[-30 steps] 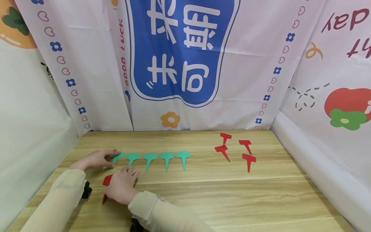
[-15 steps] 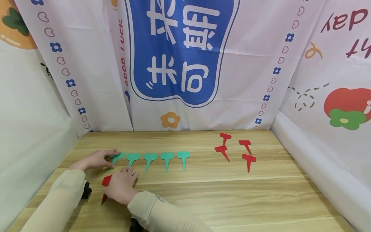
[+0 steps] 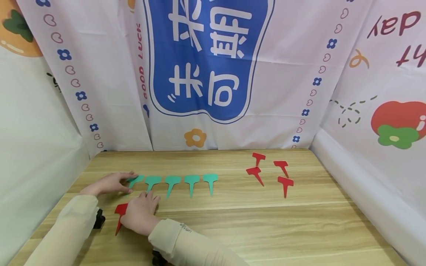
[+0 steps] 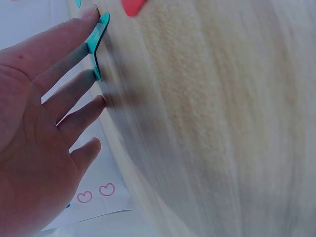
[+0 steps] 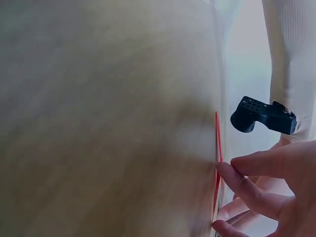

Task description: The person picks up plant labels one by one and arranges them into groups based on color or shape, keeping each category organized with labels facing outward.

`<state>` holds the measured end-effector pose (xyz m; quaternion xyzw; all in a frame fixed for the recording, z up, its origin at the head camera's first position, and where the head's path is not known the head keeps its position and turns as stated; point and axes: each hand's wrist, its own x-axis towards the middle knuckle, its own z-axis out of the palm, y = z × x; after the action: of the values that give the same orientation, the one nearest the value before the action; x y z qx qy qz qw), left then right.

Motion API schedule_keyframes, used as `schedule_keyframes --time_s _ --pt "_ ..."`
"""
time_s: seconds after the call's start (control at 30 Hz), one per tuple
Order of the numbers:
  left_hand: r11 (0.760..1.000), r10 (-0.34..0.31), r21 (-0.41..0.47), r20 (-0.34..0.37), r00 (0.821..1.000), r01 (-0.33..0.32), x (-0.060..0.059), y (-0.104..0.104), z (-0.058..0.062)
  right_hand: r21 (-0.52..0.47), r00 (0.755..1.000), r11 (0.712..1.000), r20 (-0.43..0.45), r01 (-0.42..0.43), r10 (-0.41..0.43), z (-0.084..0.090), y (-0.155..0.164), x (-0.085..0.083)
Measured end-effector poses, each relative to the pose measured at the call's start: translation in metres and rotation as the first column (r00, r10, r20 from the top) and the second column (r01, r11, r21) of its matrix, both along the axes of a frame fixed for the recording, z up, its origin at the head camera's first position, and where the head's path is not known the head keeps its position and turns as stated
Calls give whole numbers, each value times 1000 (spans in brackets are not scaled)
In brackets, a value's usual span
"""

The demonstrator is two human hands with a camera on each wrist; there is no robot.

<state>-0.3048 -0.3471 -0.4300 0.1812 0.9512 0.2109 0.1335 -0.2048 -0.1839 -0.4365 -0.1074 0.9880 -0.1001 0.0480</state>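
One green tag (image 3: pixel 136 180) lies against the unclenched left hand (image 3: pixel 111 183). The right hand (image 3: pixel 141 214), loose too, touches a red tag (image 3: pixel 120 209).

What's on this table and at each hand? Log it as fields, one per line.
Surface: wood-grain table
Green tags: five, in a row
Red tags: five, four of them at back right
Left hand: touching the leftmost green tag
Right hand: touching the front-left red tag
Backdrop: white printed cloth, blue panel
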Motion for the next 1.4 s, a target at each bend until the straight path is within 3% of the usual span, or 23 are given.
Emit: schedule_keyframes --time_s 0.17,0.5,0.73,0.97,1.13,1.4 --pt "1000 18 3 3 1000 -18 1 0 -1 -13 999 999 -16 -32 32 1 8 2" --pt "999 33 9 5 999 -33 3 3 1 -94 981 991 -174 -97 80 0 37 -8" --pt "1000 22 -1 -16 1000 -22 3 4 2 -132 988 989 -150 -60 40 1 58 -21" --pt "1000 17 -4 -11 1000 -18 2 1 -1 -161 989 983 -134 -87 66 1 83 -31" --pt "1000 25 1 -1 1000 -25 2 0 -2 -153 986 982 -140 -115 94 2 101 -36" --pt "1000 18 -11 -24 1000 -18 3 1 -2 -174 984 981 -168 -86 56 1 123 -46"
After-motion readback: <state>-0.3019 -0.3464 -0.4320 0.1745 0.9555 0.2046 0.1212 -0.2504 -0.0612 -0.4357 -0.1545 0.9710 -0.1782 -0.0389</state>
